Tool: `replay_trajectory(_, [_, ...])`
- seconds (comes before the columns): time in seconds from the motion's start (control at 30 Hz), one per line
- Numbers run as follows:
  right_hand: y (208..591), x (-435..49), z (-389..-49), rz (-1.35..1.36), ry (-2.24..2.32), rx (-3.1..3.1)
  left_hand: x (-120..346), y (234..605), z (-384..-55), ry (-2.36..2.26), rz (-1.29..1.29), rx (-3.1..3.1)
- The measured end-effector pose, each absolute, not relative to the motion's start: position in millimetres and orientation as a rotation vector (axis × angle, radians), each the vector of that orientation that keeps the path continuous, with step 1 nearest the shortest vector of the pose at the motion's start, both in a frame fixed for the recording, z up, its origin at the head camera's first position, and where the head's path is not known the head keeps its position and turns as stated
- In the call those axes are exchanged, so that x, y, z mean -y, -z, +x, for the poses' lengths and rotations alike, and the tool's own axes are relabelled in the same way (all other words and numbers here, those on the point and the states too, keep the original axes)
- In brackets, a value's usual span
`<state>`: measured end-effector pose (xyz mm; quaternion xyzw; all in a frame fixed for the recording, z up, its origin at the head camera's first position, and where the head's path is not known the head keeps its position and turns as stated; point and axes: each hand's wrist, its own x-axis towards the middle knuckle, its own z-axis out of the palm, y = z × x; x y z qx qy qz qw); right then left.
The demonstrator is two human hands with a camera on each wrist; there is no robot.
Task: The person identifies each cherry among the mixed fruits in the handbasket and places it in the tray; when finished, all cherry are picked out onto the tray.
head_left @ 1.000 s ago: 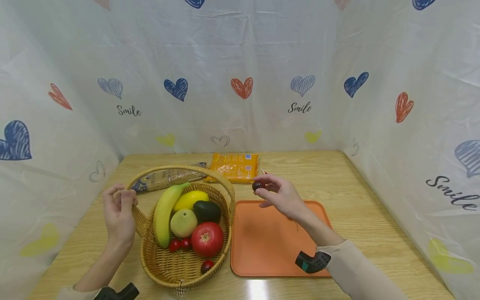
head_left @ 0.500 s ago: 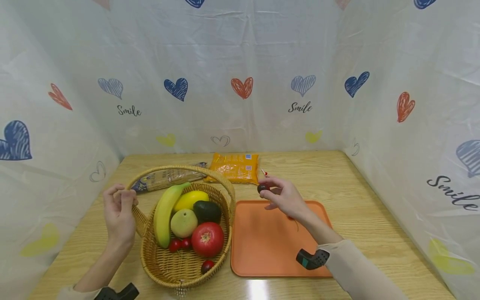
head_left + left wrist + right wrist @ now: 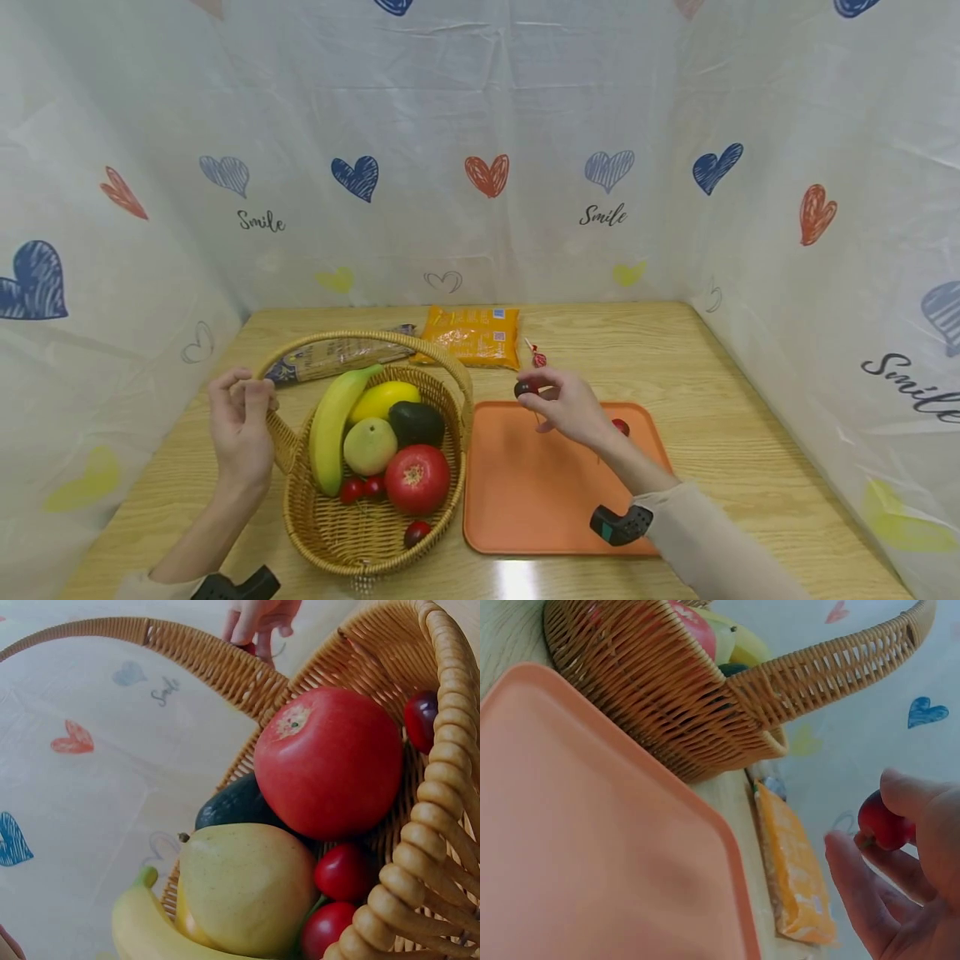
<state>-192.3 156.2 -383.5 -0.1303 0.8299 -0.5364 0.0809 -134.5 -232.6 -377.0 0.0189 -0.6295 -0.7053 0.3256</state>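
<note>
My left hand (image 3: 243, 429) grips the handle of a wicker basket (image 3: 337, 542) on its left side. Inside lie a banana (image 3: 327, 433), a yellow fruit (image 3: 390, 398), a dark green avocado (image 3: 417, 424), a pale green round fruit (image 3: 370, 447), a red pomegranate (image 3: 417, 479) and several cherries (image 3: 417, 533). Over the far part of an orange tray (image 3: 525, 517), my right hand (image 3: 573, 410) pinches a dark red cherry (image 3: 883, 822) between thumb and fingers. Another cherry (image 3: 621, 426) shows on the tray behind the right wrist, partly hidden.
Behind the basket lie a long, mostly tan packet (image 3: 337, 354) and an orange packet (image 3: 472, 336). A red-wrapped lollipop (image 3: 538, 357) lies beyond the right hand. Patterned sheeting walls the wooden table (image 3: 720, 417) at the back and sides.
My right hand has drawn nearer and slightly right with the cherry, coming over the tray. The lollipop and the tray's cherry show more fully. My left hand keeps its grip on the handle.
</note>
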Motion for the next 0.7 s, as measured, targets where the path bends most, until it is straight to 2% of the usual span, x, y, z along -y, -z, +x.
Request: replay_trajectory(0.7, [410,-147,-194,-0.566,1.178,-2.798,232,378,-133,1.85,0.017,1.636])
